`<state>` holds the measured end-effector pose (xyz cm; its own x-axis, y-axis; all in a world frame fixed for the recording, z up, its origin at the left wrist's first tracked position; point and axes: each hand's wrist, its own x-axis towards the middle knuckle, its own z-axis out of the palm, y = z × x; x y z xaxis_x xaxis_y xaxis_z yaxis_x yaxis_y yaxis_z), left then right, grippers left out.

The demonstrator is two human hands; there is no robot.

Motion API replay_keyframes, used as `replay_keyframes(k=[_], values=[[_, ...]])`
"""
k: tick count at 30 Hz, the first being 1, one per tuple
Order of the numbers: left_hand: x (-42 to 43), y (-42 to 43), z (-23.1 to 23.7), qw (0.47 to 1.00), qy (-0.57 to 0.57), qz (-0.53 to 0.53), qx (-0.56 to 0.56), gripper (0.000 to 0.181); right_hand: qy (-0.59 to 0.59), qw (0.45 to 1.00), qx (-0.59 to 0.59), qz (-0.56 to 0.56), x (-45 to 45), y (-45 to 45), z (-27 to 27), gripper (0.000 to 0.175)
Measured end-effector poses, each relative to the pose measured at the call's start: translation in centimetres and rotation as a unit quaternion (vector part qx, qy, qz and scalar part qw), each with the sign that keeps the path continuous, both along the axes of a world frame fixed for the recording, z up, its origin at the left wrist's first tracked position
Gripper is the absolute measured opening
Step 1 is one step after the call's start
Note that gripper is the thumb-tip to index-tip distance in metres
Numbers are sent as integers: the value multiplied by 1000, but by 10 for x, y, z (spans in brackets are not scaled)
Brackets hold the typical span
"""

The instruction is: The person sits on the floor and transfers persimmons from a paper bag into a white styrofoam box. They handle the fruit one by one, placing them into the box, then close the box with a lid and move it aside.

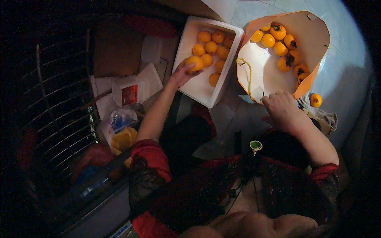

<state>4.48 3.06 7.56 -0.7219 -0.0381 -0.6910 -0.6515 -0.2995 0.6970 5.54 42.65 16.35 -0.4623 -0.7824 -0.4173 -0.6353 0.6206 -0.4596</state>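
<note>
My left hand [182, 75] holds an orange persimmon [194, 64] over the near left side of a white foam box [198, 89]. Several more persimmons [211, 47] lie inside that box, mostly towards its far and right sides. To the right stands an open orange paper bag [317, 38] with a pale inside. Persimmons [280, 49], some with dark calyxes showing, rest in it along the far and right parts. At the bag's near rim, my right hand [281, 108] grips the edge beside the yellow rope handle [249, 78]; its fingertips are partly hidden.
A single persimmon [316, 100] sits outside the bag, by a whitish cord bundle [329, 117]. On the left are a clear plastic tub [116, 90] with a red label, a crumpled plastic bag [122, 119], a yellow wrapper [123, 139] and a wire rack [49, 95].
</note>
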Motion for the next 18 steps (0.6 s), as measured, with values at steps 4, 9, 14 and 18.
replay_keyframes(k=[4,9,14,18], values=[[11,-15,-37,937,-14,-161,-310,66,-4,1000,3,8,0,-2,2,45],[33,7,-87,912,31,-63,-404,67,-7,1000,-7,2,3,-2,7,46],[54,10,-117,854,-7,-35,-519,78,-25,1000,-12,-12,4,-1,12,47],[52,8,-143,823,56,-25,-565,82,-19,1000,-15,-1,5,0,13,46]])
